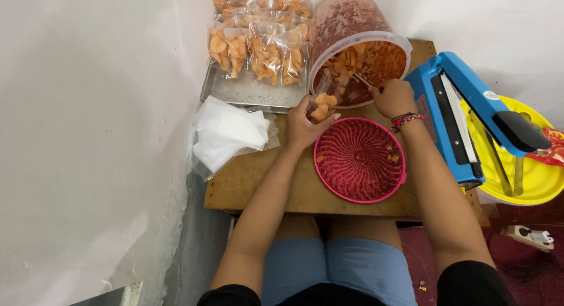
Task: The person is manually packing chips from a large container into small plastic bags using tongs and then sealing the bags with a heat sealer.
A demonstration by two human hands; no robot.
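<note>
Fingers (305, 109) of our left hand (302, 126) pinch a small clear bag (324, 105) half full of orange chips at the frame's upper centre, beside the tilted plastic bucket (361, 59). Our right hand (392, 97) curls its fingers shut around a thin scoop handle (364, 80) reaching into the bucket's chips. We judge filling is under way; next we need a steady pour into the bag's mouth. Below sits a pink basket (359, 160) on the desk (247, 182); sealed bags (258, 53) lie upper left.
</note>
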